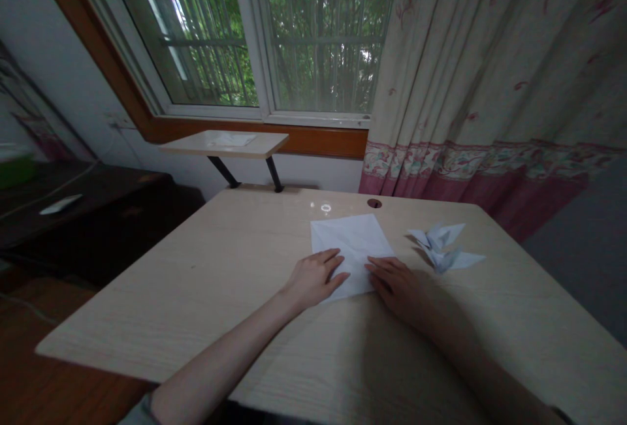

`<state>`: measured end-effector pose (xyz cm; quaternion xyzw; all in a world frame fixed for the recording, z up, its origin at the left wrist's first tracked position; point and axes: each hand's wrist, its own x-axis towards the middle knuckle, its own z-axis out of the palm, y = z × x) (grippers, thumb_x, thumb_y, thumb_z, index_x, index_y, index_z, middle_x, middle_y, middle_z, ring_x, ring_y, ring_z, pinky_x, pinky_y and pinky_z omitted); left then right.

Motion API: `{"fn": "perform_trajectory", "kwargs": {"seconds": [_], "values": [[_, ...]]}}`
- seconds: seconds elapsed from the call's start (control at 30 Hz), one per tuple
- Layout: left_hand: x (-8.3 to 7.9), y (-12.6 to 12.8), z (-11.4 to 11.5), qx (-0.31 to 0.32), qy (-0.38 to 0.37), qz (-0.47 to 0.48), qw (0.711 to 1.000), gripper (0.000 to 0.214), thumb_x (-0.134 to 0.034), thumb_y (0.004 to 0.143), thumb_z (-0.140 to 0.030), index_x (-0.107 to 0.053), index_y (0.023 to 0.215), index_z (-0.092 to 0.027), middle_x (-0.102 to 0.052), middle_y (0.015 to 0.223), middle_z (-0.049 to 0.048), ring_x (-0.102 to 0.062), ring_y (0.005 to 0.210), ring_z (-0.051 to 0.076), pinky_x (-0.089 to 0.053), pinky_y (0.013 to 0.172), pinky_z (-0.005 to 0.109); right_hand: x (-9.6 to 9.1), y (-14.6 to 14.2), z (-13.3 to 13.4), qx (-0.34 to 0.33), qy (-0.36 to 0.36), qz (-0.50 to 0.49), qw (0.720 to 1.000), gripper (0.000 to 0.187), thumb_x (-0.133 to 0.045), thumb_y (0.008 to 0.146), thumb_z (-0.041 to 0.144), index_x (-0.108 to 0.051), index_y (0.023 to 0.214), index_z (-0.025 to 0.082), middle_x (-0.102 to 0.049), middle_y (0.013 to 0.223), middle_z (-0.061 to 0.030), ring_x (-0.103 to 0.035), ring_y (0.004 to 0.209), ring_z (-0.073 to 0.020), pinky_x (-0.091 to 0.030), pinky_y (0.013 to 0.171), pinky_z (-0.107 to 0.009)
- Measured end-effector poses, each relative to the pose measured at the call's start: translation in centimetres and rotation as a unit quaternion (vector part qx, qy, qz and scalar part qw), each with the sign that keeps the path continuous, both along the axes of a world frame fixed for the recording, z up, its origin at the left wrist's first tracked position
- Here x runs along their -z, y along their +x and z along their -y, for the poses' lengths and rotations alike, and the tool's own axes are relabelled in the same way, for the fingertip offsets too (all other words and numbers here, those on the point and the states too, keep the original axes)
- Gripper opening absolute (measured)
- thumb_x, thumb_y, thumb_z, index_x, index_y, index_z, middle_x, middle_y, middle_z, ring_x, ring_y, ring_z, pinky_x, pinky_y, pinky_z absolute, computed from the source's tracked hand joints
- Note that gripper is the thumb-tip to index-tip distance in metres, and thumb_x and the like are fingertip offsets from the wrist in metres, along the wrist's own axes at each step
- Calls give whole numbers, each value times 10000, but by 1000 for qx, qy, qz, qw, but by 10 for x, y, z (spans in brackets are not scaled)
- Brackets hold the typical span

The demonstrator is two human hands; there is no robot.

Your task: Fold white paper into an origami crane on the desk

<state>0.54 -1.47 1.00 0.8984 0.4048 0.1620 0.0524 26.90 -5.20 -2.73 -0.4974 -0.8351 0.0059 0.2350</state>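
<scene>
A white sheet of paper (351, 239) lies flat on the light wooden desk (235, 281). My left hand (316, 277) rests on the sheet's near left part, fingers stretched out flat. My right hand (399, 284) lies at the sheet's near right corner, fingers also flat and extended, touching the paper's edge. Both hands press down and grip nothing. To the right of the sheet sit two folded white paper figures (443, 248), close together, apart from my hands.
A small raised shelf (225, 143) on black legs stands at the desk's back edge with a paper on it. A cable hole (374, 203) is at the back. A window and a patterned curtain (490, 85) are behind. A dark cabinet (73, 209) stands to the left.
</scene>
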Motion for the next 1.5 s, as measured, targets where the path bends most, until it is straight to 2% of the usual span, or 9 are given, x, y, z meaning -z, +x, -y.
{"fn": "perform_trajectory", "kwargs": {"seconds": [0.17, 0.3, 0.4, 0.57, 0.77, 1.0, 1.27, 1.4, 1.5], "values": [[-2, 2, 3, 5, -7, -1, 1000, 608, -592, 954, -605, -599, 1383, -174, -573, 1481, 143, -583, 1333, 313, -466, 1133, 458, -5, -5, 3, 0, -9, 4, 1000, 358, -497, 985, 219, -710, 1272, 245, -680, 1369, -68, -636, 1259, -251, -508, 1093, -476], [0, 2, 4, 10, -22, -3, 1000, 831, -685, 831, -711, -525, 1422, -150, -542, 1497, 191, -539, 1367, 365, -424, 1150, 530, -5, -6, 6, -7, -8, -5, 1000, 360, -503, 981, 223, -713, 1272, 262, -680, 1367, -64, -637, 1266, -247, -513, 1088, -484], [5, 1, 2, 18, -22, -11, 1000, 897, -709, 763, -768, -523, 1397, -161, -512, 1519, 202, -481, 1410, 398, -375, 1165, 587, -3, -6, 6, -10, -1, -9, 1000, 348, -515, 979, 237, -723, 1255, 273, -687, 1357, -61, -650, 1248, -245, -515, 1085, -488], [10, -1, -1, 26, -20, -18, 999, 794, -700, 777, -762, -578, 1294, -172, -479, 1550, 183, -424, 1450, 399, -326, 1185, 609, -7, -6, 8, -16, 0, 4, 1000, 351, -512, 972, 222, -733, 1242, 257, -702, 1331, -70, -670, 1217, -244, -529, 1068, -472], [1, -3, -1, 49, -10, -8, 999, 559, -726, 856, -613, -627, 1191, -177, -499, 1541, 151, -441, 1443, 355, -326, 1194, 590, -13, -7, 10, -16, -2, 8, 1000, 329, -498, 995, 246, -747, 1211, 249, -725, 1292, -65, -683, 1193, -240, -542, 1053, -451], [-2, -3, -1, 90, 5, 44, 995, 272, -658, 959, -475, -679, 1033, -214, -631, 1417, 65, -612, 1269, 274, -498, 1065, 449, -15, -7, 11, -12, -20, -23, 999, 323, -480, 1012, 282, -752, 1186, 291, -746, 1250, -39, -694, 1171, -239, -545, 1050, -454], [2, -2, -4, 87, -1, 72, 994, 324, -420, 1087, -416, -660, 1150, -208, -719, 1268, 65, -704, 1120, 236, -570, 954, 396, -2, -2, 8, 12, 28, -117, 993, 262, -620, 927, 345, -752, 1141, 272, -784, 1106, -72, -734, 1034, -259, -583, 965, -469], [1, -1, -5, 86, 6, 67, 994, 318, -389, 1097, -374, -652, 1154, -205, -714, 1281, 61, -714, 1088, 230, -579, 939, 395, 7, 2, 2, 39, 83, -151, 984, 251, -607, 925, 311, -736, 1129, 243, -784, 1030, -84, -736, 964, -256, -596, 916, -456], [2, -1, -5, 74, 6, 63, 995, 316, -372, 1100, -358, -635, 1164, -196, -710, 1283, 60, -715, 1073, 235, -586, 921, 401, 9, 3, -2, 55, 93, -149, 983, 259, -590, 924, 281, -713, 1143, 220, -777, 953, -82, -724, 937, -265, -591, 901, -459]]}}
